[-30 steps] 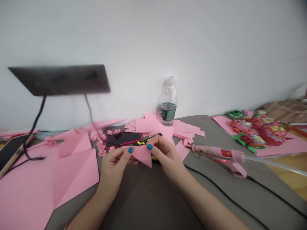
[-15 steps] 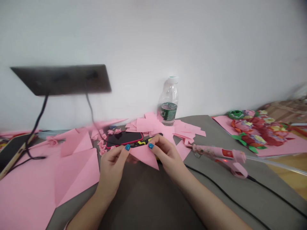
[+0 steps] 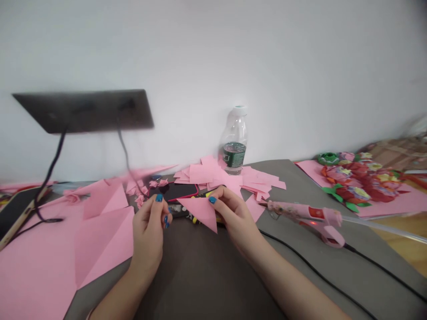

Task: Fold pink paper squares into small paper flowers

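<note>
Pink paper triangle [image 3: 200,212] sits pinched at its right side by the person's right hand [image 3: 233,222], thumb [image 3: 212,200] pressed on top near the edge and the other fingers tucked behind the sheet, out of sight. One point of the paper aims downward, and the rest sticks out to the left of that grip, hanging free over a dark grey work mat [image 3: 203,275].

The left hand [image 3: 148,231] touches nothing: it is raised just beside the triangle's left corner, thumb and curled fingers apart, with blue nails showing.

Behind the hands lies a phone in a red case [image 3: 182,192], partly hidden, and beyond it a scatter of pink paper squares [image 3: 213,174] fans out below a plastic water bottle [image 3: 234,142] standing against the wall. Large folded pink sheets [image 3: 103,231] cover the mat's left side. To the right, a pink glue gun [image 3: 300,212] lies with a black cord [image 3: 316,275] trailing from it across the mat, and a cluster of paper flowers [image 3: 360,186] rests on a pink sheet further along.
</note>
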Tool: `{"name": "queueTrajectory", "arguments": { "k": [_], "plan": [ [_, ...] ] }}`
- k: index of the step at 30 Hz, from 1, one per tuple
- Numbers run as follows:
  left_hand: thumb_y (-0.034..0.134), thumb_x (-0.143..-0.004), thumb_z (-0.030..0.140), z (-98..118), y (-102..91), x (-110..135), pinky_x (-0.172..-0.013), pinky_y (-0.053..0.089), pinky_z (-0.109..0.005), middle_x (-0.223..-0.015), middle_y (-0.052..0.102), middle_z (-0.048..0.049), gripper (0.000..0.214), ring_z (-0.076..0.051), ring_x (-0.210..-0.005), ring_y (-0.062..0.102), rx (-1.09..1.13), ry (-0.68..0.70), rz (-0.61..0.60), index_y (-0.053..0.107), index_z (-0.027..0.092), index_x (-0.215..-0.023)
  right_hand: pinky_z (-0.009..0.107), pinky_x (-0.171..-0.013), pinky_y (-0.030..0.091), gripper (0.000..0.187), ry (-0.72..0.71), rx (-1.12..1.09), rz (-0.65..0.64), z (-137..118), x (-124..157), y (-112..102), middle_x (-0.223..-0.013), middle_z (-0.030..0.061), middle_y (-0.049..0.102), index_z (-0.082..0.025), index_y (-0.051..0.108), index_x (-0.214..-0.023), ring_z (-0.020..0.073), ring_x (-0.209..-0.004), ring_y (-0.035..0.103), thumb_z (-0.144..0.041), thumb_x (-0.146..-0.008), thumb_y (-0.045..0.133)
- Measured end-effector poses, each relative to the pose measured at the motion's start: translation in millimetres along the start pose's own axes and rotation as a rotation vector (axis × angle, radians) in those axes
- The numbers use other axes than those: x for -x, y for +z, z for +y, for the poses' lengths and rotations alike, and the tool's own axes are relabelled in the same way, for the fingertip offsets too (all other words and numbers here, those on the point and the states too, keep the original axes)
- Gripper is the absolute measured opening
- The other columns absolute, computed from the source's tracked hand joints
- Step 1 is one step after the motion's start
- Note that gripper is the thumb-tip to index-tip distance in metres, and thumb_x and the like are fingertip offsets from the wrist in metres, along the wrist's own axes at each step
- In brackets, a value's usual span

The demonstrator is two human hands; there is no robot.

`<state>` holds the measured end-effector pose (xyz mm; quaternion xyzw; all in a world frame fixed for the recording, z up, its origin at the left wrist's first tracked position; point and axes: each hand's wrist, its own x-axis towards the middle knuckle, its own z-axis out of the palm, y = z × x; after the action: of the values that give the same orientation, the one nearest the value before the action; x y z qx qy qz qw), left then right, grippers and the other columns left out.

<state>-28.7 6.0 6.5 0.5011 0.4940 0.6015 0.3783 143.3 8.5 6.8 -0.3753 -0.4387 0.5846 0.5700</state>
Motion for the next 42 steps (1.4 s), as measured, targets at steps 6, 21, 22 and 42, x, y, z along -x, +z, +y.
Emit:
{"name": "queueTrajectory", "arguments": {
  "k": [6,21,22,42],
  "plan": [
    [0.059,-0.085,0.051,9,7.0,6,-0.049,0.035,-0.023,-0.057,0.049,0.0015,0.041,-0.012,-0.053,0.043,-0.141,0.033,-0.379,0.053,0.018,-0.061,0.024,-0.057,0.03,0.033,-0.03,0.034,-0.044,-3,2,5,-0.067,-0.0037,0.044,-0.019,0.052,-0.071,0.0107,-0.061,0.038,-0.045,-0.08,0.07],
    [0.064,-0.079,0.036,5,9.9,10,-0.049,0.042,-0.022,-0.06,0.062,-0.0014,0.024,-0.013,-0.053,0.052,-0.164,-0.14,-0.473,0.069,0.013,-0.073,0.025,-0.058,0.034,0.033,-0.063,0.074,-0.099,-2,5,9,-0.066,-0.0017,0.048,-0.019,0.054,-0.067,0.0133,-0.064,0.041,-0.046,-0.079,0.071],
    [0.066,-0.078,0.034,6,10.5,11,-0.053,0.045,-0.023,-0.066,0.065,-0.0029,0.022,-0.015,-0.058,0.056,-0.141,-0.146,-0.477,0.07,0.013,-0.075,0.025,-0.058,0.034,0.034,-0.056,0.068,-0.089,-3,5,10,-0.066,-0.0018,0.047,-0.019,0.054,-0.066,0.0133,-0.064,0.041,-0.046,-0.078,0.071],
    [0.063,-0.079,0.033,6,11.9,14,-0.052,0.044,-0.022,-0.065,0.068,-0.0035,0.023,-0.014,-0.056,0.056,-0.204,-0.115,-0.554,0.071,0.013,-0.07,0.022,-0.057,0.035,0.027,-0.017,-0.148,0.124,6,16,24,-0.067,-0.0031,0.045,-0.019,0.054,-0.065,0.011,-0.062,0.04,-0.035,-0.076,0.073]
  ]
}}
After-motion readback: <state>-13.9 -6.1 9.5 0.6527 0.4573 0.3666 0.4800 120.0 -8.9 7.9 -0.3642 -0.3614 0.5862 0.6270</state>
